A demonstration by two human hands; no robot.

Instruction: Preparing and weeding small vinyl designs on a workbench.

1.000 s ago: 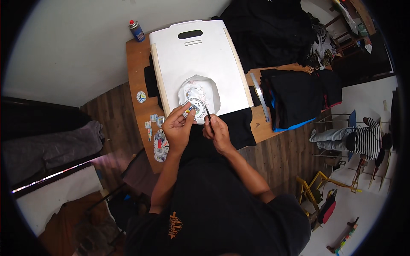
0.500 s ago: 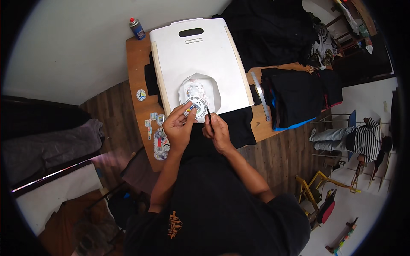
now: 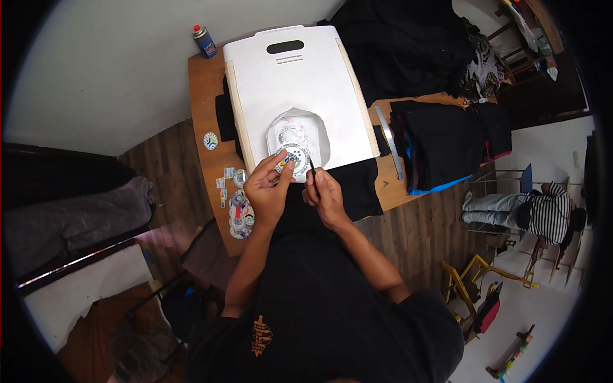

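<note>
My left hand (image 3: 265,193) pinches a round printed transfer or sticker (image 3: 299,153) with a ring of lettering and a coloured emblem. Close by on the right, my right hand (image 3: 328,199) is closed around a thin black tool (image 3: 313,171). Its tip meets the round piece's right edge; its exact kind is hard to make out. Beneath both lies a pale, crumpled-edged sheet or shallow tray (image 3: 323,144) with more printed pieces. It rests on the near part of a large white panel (image 3: 300,86) with a dark oval slot.
Left of the panel, several round printed pieces (image 3: 241,214) lie on the wooden table (image 3: 203,102). A spray can (image 3: 205,42) stands at the far left corner. A metal ruler (image 3: 389,143) and folded black garments (image 3: 434,143) lie right. Another person (image 3: 543,214) is at the right.
My hands and the round piece stay almost in place, with only a tiny shift. The other person at the right has moved their arm and body slightly.
</note>
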